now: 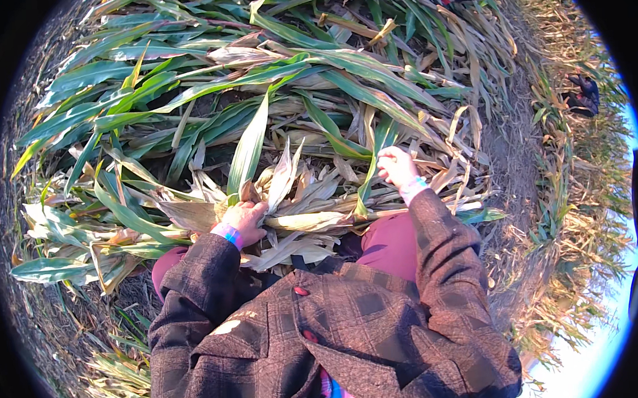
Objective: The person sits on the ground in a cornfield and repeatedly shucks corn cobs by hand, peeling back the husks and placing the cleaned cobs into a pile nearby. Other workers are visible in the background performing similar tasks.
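Cut corn stalks point(320, 220) with dry husks lie across my lap, over my knees. My left hand point(245, 221) grips one of them where leaves and pale husks bunch together, and its fingertips are partly hidden by the foliage. A dry, opened husk point(283, 179) stands up just to the right of that hand. My right hand point(396, 166) is raised over the stalks above my right knee, with its fingers curled. Beside it runs a long green corn leaf point(369, 183); whether the fingers pinch anything is unclear.
Beyond my hands spreads a thick heap of green and dry corn stalks point(229, 91). Bare soil point(514, 153) forms a strip on the right, bordered by standing corn point(576, 230). A person in dark clothing point(582, 95) is at that border. Another corn pile point(118, 376) lies at lower left.
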Action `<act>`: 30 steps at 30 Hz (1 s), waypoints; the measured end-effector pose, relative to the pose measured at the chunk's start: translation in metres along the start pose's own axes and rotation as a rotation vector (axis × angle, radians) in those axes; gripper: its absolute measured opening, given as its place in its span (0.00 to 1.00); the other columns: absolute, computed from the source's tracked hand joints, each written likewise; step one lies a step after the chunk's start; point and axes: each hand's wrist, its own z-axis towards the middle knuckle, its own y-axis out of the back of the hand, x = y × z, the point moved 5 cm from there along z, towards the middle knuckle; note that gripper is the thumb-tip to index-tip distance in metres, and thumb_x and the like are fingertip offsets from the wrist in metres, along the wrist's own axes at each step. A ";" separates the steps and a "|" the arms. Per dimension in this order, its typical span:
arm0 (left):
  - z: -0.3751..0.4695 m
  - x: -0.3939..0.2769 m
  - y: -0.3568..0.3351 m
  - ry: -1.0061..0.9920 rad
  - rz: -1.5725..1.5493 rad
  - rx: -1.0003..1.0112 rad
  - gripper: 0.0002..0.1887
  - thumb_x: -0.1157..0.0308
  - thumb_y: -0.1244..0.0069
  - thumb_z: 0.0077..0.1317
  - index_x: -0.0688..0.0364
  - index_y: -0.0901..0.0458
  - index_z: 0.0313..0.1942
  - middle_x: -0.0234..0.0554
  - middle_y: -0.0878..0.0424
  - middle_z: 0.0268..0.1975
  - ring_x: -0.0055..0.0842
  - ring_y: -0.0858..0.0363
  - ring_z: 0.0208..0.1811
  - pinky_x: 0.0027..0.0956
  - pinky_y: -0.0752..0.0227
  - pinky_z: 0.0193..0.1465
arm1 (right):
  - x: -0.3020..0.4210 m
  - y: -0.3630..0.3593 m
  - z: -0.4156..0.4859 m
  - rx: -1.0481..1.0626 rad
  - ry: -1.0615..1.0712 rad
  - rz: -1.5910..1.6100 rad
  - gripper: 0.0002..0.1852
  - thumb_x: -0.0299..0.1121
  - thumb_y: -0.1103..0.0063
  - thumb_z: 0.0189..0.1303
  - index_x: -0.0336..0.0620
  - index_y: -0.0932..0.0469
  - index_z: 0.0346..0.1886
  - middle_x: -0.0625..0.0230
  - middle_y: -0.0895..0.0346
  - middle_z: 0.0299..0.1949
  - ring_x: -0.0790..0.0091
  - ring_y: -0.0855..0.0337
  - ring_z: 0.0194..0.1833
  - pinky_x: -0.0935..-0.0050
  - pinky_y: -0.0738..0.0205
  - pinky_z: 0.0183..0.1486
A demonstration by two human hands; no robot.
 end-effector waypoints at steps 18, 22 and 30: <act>0.022 -0.001 0.023 0.128 -0.126 0.021 0.20 0.60 0.40 0.45 0.54 0.26 0.38 0.45 0.25 0.34 0.39 0.25 0.41 0.41 0.32 0.42 | -0.049 -0.262 0.186 0.274 0.496 -1.135 0.16 0.31 0.53 0.54 0.44 0.29 0.47 0.59 0.27 0.46 0.60 0.29 0.53 0.59 0.35 0.50; 0.025 -0.002 0.024 0.137 -0.144 0.007 0.20 0.60 0.40 0.45 0.54 0.27 0.38 0.44 0.25 0.33 0.38 0.25 0.41 0.42 0.32 0.42 | -0.047 -0.271 0.187 0.422 0.366 -1.360 0.26 0.30 0.40 0.40 0.44 0.30 0.49 0.56 0.28 0.44 0.56 0.27 0.50 0.58 0.34 0.50; 0.024 -0.005 0.025 0.136 -0.148 -0.009 0.21 0.62 0.40 0.44 0.55 0.26 0.39 0.46 0.26 0.33 0.40 0.26 0.40 0.42 0.32 0.42 | -0.054 -0.230 0.173 0.420 0.196 -1.265 0.33 0.39 0.35 0.40 0.53 0.34 0.55 0.51 0.35 0.51 0.47 0.32 0.53 0.51 0.38 0.53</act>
